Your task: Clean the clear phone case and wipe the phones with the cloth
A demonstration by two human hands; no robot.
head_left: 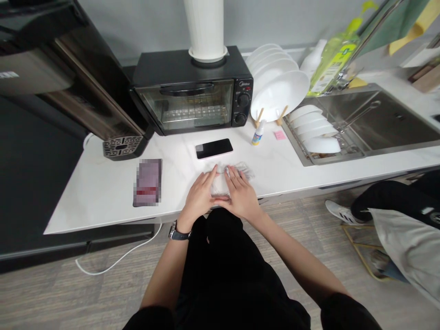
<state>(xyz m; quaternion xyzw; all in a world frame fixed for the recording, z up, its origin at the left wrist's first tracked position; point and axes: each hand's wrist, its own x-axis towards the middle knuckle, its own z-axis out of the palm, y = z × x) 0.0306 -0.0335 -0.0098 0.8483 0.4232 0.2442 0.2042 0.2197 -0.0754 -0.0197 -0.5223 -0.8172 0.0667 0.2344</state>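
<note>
A crumpled, see-through plastic sheet or bag (220,184) lies on the white countertop (178,183) near its front edge. My left hand (200,194) rests on the plastic's left side with its fingers stretched out. On the other side, my right hand (242,194) lies with fingers extended over it, and loose plastic sticks out past the fingertips. The thumbs come close together at the near edge. Just beyond the hands is a black-screened phone (214,149). A small white bottle with a yellow base (257,134) stands farther right.
A black toaster oven (192,107) stands behind, with a white container (206,32) on top. White plates (275,91) stand in a rack beside the sink (385,117), which holds bowls (314,128). A purple pouch-like item (147,182), blurred, lies left. Another person (405,220) is at right.
</note>
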